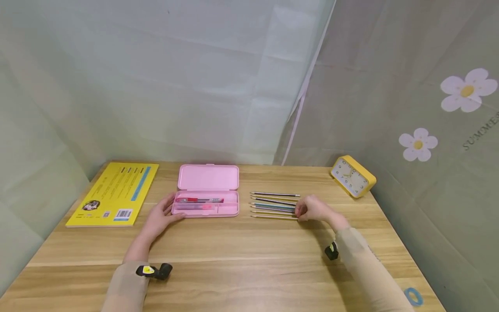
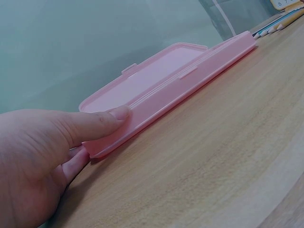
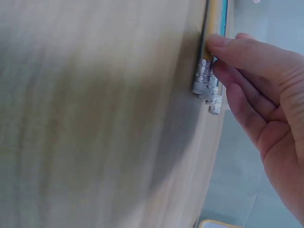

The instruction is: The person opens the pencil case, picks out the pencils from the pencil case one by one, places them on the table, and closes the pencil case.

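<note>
A pink pencil case (image 1: 208,211) lies on the table with its lid raised at the back. It holds a red pen (image 1: 199,200) in the rear part and a pinkish pen-like item (image 1: 195,207) in the front part. My left hand (image 1: 160,216) grips the case's left end; in the left wrist view its thumb (image 2: 107,122) lies along the front wall. To the right, several pencils (image 1: 273,206) lie side by side, tips pointing left. My right hand (image 1: 312,209) pinches a yellow pencil (image 3: 213,23) near its eraser end, close beside the others.
A yellow book (image 1: 113,195) lies at the left, back cover up. At the back right stands a yellow alarm clock (image 1: 353,176). A blue ring (image 1: 413,297) is near the front right edge. Curtains (image 1: 195,86) enclose the table's back and sides.
</note>
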The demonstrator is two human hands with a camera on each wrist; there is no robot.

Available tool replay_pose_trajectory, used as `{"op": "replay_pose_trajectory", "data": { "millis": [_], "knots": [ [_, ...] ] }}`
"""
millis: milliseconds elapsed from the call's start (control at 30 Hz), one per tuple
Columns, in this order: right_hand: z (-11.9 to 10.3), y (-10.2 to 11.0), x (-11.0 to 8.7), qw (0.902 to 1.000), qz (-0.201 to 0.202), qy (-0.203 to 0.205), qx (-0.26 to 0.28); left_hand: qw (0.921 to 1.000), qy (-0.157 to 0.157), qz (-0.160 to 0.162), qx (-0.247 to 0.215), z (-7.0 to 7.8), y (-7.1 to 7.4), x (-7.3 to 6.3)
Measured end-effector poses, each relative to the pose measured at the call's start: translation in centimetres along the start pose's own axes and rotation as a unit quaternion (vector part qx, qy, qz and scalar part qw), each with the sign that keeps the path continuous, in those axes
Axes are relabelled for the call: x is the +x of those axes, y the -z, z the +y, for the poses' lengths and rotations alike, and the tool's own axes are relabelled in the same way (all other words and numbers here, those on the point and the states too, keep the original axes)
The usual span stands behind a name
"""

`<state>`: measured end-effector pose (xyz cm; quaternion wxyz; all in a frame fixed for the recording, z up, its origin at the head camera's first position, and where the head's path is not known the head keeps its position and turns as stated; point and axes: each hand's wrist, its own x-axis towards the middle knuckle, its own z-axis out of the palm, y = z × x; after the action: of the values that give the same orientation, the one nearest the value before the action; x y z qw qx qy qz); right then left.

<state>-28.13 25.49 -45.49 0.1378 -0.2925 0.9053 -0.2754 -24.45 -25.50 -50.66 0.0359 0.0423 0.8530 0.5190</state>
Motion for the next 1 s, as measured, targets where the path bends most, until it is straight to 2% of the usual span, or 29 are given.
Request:
{"op": "replay_pose_trajectory", "data": {
  "millis": [200,367,600,800,1000],
  "knots": [
    [-0.4,0.8,0.5,0.9997,0.019,0.011,-0.005,1.0,-0.001,0.003,0.002,0.2,0.0,0.0],
    [-1.4,1.4,2.0,0.9985,0.048,0.027,0.005,1.0,-0.002,0.003,0.0,0.2,0.0,0.0],
    [-3.3,2.2,5.5,0.9943,0.081,0.062,0.032,1.0,0.005,0.003,0.005,0.2,0.1,-0.1],
    [-4.1,2.2,8.8,0.9894,0.108,0.042,0.087,1.0,0.009,0.001,0.0,0.4,0.1,-0.2],
    [-4.9,1.4,11.6,0.9835,0.101,0.042,0.144,0.9999,0.011,-0.002,0.003,0.5,-0.1,-0.2]
  ]
}}
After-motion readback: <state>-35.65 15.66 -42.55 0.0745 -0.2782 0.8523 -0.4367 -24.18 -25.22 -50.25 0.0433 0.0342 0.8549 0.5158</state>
